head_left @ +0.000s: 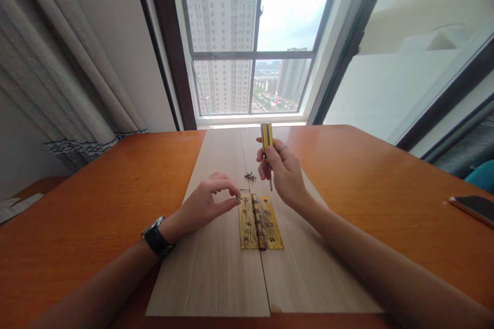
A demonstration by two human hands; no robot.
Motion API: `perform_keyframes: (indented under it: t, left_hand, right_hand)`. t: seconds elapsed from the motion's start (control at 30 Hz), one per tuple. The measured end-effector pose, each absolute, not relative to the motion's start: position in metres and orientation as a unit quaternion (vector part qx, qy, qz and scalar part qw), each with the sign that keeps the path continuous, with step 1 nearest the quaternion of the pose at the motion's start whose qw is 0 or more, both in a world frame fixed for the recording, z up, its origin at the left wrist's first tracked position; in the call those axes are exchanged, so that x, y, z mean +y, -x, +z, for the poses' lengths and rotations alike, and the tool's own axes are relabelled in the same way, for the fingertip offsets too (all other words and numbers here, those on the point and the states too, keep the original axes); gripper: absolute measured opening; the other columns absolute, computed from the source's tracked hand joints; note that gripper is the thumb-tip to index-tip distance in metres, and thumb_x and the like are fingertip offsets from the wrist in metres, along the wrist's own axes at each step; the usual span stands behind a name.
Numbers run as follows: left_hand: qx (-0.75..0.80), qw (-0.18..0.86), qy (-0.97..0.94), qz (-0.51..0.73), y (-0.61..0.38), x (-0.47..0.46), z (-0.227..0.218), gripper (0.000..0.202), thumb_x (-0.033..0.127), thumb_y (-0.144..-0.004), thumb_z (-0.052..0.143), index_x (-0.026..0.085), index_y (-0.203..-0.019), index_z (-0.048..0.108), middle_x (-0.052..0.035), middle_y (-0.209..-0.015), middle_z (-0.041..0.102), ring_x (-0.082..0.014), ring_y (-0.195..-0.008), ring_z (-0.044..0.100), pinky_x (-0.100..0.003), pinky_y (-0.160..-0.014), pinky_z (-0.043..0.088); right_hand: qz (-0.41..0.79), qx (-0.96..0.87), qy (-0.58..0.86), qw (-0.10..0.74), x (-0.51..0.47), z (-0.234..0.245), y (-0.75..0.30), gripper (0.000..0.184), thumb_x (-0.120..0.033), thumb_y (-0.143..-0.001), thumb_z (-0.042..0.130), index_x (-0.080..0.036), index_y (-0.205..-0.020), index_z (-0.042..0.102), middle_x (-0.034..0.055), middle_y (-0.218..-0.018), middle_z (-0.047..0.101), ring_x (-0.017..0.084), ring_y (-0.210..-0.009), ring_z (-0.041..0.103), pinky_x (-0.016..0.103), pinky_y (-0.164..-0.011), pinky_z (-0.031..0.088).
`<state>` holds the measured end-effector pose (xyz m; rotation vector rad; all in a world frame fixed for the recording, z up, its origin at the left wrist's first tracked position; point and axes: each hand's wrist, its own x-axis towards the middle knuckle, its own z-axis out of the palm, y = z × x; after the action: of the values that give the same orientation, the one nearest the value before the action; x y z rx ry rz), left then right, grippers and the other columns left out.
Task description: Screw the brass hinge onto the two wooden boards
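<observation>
A brass hinge (260,222) lies open across the seam between two pale wooden boards (216,257) on the table. My left hand (206,203) pinches a small screw (239,198) at the hinge's top left corner; a dark watch sits on that wrist. My right hand (283,169) holds a yellow and black screwdriver (266,144) upright, its tip pointing down just above the hinge's upper right part. A few loose screws (249,176) lie on the board between the two hands.
The boards rest on an orange-brown wooden table (96,195). A phone (473,208) lies near the table's right edge. Behind the table are a window and, on the left, grey curtains (57,77).
</observation>
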<state>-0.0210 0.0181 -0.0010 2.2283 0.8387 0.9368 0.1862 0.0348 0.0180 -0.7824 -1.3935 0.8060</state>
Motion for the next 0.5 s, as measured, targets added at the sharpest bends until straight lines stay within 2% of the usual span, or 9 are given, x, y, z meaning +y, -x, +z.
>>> perform_keyframes:
  t: [0.1, 0.5]
  left_hand:
    - [0.309, 0.293, -0.837, 0.344, 0.0174, 0.0166, -0.0001, 0.006, 0.022, -0.089, 0.069, 0.019, -0.085, 0.073, -0.0006, -0.080, 0.068, -0.0164, -0.083, 0.060, -0.030, -0.084, 0.045]
    - [0.307, 0.297, -0.845, 0.322, 0.0135, 0.0152, -0.0047, 0.008, 0.014, -0.084, 0.076, 0.019, -0.078, 0.074, -0.0005, -0.077, 0.067, -0.0174, -0.085, 0.060, -0.029, -0.084, 0.047]
  right_hand:
    - [0.358, -0.607, 0.335, 0.625, 0.0342, 0.0175, -0.1861, 0.029, -0.040, -0.100, 0.050, -0.018, -0.115, 0.061, -0.0055, -0.077, 0.056, 0.003, -0.043, 0.052, 0.020, -0.041, 0.038]
    - [0.364, -0.605, 0.335, 0.625, 0.0320, 0.0200, -0.1844, 0.030, -0.042, -0.099, 0.052, -0.018, -0.114, 0.062, -0.0060, -0.076, 0.057, 0.004, -0.043, 0.053, 0.021, -0.041, 0.037]
